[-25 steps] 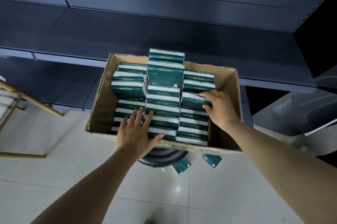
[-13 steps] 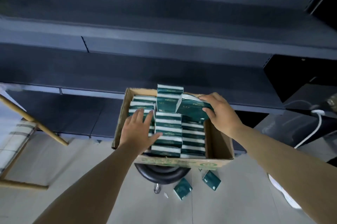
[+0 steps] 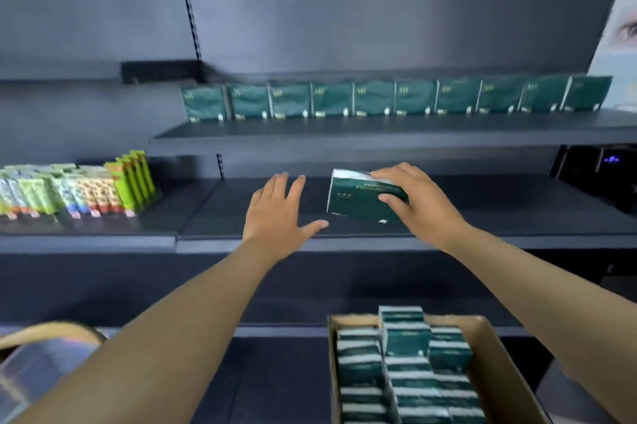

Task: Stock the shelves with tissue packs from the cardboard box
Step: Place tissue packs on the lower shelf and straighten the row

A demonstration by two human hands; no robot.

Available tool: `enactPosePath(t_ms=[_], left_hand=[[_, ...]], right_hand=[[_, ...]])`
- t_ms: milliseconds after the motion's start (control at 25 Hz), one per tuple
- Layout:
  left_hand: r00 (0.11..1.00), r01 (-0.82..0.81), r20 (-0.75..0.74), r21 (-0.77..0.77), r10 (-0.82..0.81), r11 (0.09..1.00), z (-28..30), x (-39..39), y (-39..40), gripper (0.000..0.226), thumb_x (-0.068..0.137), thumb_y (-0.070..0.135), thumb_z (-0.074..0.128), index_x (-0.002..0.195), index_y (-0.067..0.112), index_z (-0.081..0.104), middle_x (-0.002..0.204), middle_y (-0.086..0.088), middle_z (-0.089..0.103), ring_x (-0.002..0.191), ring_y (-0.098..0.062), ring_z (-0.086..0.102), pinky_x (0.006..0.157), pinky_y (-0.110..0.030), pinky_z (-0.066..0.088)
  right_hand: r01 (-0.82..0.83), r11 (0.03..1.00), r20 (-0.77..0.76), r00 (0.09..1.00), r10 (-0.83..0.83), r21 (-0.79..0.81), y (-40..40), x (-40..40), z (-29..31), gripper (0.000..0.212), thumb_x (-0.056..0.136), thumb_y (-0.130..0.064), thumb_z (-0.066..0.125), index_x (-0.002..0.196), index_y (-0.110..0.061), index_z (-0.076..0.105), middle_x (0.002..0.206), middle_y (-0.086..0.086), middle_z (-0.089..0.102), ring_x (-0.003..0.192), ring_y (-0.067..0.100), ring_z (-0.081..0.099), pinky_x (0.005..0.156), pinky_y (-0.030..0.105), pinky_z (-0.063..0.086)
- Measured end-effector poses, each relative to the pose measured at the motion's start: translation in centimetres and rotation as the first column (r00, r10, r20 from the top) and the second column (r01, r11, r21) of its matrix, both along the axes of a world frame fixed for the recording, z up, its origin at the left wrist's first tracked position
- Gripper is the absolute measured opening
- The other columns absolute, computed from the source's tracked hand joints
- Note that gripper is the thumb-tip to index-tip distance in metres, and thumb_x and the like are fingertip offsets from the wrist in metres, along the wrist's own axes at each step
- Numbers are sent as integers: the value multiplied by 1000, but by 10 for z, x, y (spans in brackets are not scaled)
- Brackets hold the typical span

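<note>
Pack: tissue pack [image 3: 362,200] gripped by right hand [image 3: 418,204], long axis crosswise, tilted.
Left hand [image 3: 275,216]: fingers spread, grasping nothing, just beside pack.
Shelf [image 3: 499,213]: directly beneath both hands.

Shelves [image 3: 379,133]: dark matt painted metal by the look, smooth. Box [image 3: 489,354]: plain brown cardboard, matt, raw cut rim. Pack [image 3: 358,199]: slightly shiny green plastic wrap, gold print, white edge. Back row of packs [image 3: 375,99]: same film, lightly wrinkled. Left packets [image 3: 79,189]: glossy printed wrap.

"COMFORTABLE" on held tissue pack [image 3: 358,201]
</note>
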State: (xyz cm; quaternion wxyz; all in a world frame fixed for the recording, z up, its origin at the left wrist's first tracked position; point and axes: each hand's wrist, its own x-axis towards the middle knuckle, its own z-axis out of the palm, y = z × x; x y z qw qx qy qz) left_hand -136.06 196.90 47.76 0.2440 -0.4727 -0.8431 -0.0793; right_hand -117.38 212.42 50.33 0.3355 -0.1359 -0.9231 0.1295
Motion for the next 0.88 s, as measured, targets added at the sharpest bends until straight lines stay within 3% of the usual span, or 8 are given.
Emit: enactPosePath(t_ms=[120, 320, 680, 880], left_hand=[[999, 8, -37, 96, -5, 995, 44, -47, -16, 91, 82, 75, 33, 150, 19, 11, 154, -8, 18, 142, -23, 14, 113, -37, 21], [997, 52, -67, 203, -39, 978, 81, -133, -7, 90, 82, 74, 37, 149, 18, 16, 152, -8, 23, 141, -23, 18, 112, -38, 22], [999, -5, -33, 248, 13, 969, 103, -307, 74, 97, 78, 75, 44, 151, 21, 10, 156, -9, 14, 144, -23, 10, 116, -36, 12], [998, -58, -6, 257, 61, 965, 99, -378, 117, 101, 76, 77, 46, 151, 23, 5, 157, -8, 9, 145, -23, 3, 117, -39, 3]], right_hand=[[13, 1000, -39, 999, -14, -17, -22, -43, 42, 34, 94, -18, 53, 128, -25, 51, 109, -18, 46, 115, 9, 40, 96, 23, 32], [19, 999, -93, 996, -17, 27, -22, -128, 86, 33, 94, -17, 53, 127, -23, 52, 109, -18, 45, 108, 0, 35, 93, 15, 25], [-6, 998, -108, 994, 13, 63, 63, -330, 114, 31, 93, -15, 54, 124, -20, 55, 114, -8, 52, 109, 8, 35, 95, 21, 28], [14, 995, -52, 999, -9, 94, 99, -429, 99, 32, 94, -20, 54, 126, -20, 52, 124, -3, 51, 120, 15, 34, 101, 25, 30]])
